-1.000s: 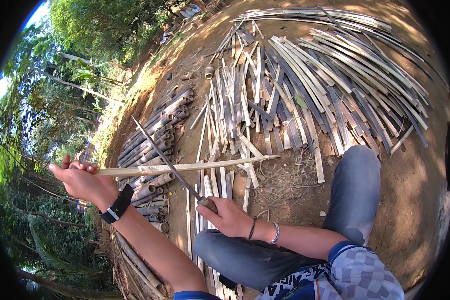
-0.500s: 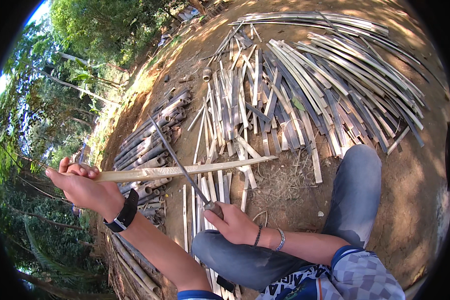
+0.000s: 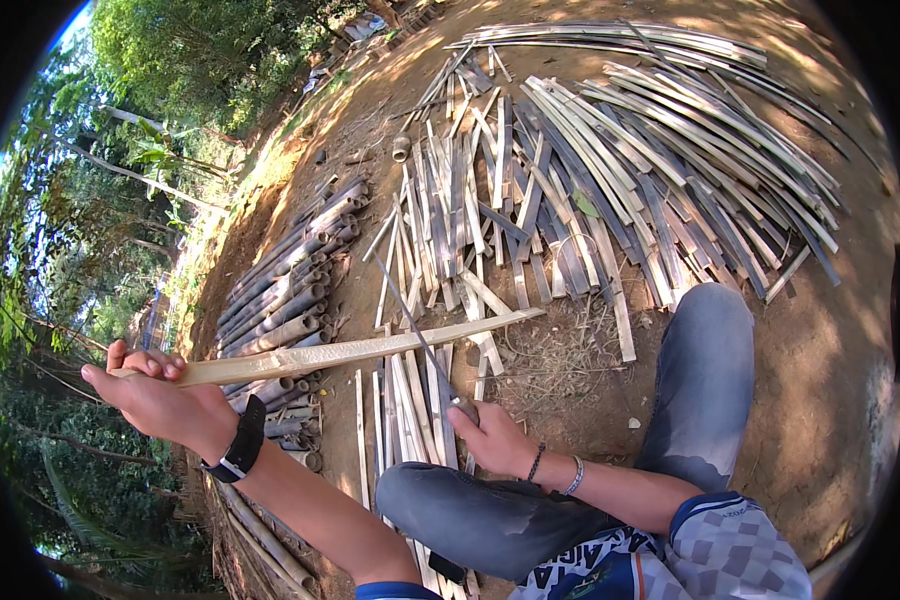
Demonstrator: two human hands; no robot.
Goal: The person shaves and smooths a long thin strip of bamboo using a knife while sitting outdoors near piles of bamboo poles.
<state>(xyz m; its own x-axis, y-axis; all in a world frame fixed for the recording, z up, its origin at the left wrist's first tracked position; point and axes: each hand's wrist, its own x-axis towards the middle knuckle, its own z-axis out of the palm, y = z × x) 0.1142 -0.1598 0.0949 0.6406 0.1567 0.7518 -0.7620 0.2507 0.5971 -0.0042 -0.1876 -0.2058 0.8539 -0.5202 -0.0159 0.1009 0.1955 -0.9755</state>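
My left hand (image 3: 150,385) is closed round the left end of a long pale bamboo strip (image 3: 340,352), which reaches out to the right nearly level. In my right hand (image 3: 493,437) is the handle of a knife (image 3: 414,326) with a long, thin, dark blade. The blade slants up and to the left across the strip, near the strip's middle; whether its edge touches the wood I cannot tell. A dark watch (image 3: 242,440) is on my left wrist.
Split bamboo strips (image 3: 610,170) lie spread over the bare earth ahead and to the right. Stacked bamboo poles (image 3: 290,280) lie on the left. My bent knee (image 3: 715,320) stands at the right; more strips (image 3: 415,400) lie below the blade. Trees line the left.
My right hand and the knife have shifted to the right along the strip. My left hand has moved slightly left and down, still holding the strip.
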